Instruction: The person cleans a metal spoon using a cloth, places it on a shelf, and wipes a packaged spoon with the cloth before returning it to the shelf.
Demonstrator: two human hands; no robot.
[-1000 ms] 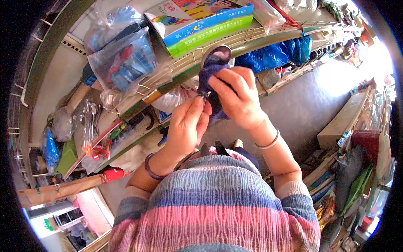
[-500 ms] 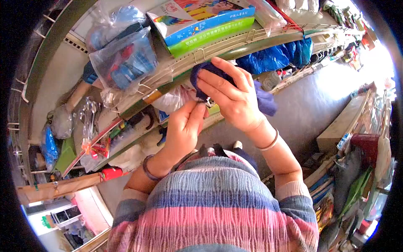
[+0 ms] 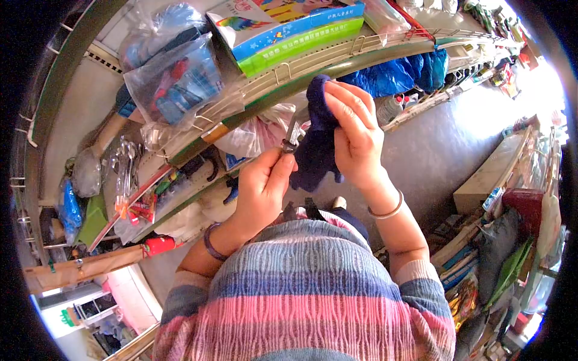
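Note:
My left hand is closed, thumb and fingers pinched around the lower end of a slim metal utensil. Its shiny upper part points up and a dark collar sits just above my fingers; the grip hides the rest, so I cannot tell its exact kind. A dark navy cloth hangs from my right hand, whose fingers and thumb are closed on it. The cloth lies just right of the utensil, and part of it droops below my fingers. Both hands are in front of my chest, close together but apart.
Ahead runs a wire-edged shelf with colourful boxes and bagged blue goods. Metal utensils in plastic hang at left. Blue plastic bags lie beyond my right hand. Crowded shelving stands across the grey floor.
My right hand has moved right and slightly down with the cloth, away from the left hand. The utensil's shiny upper part now shows, and the cloth hangs lower.

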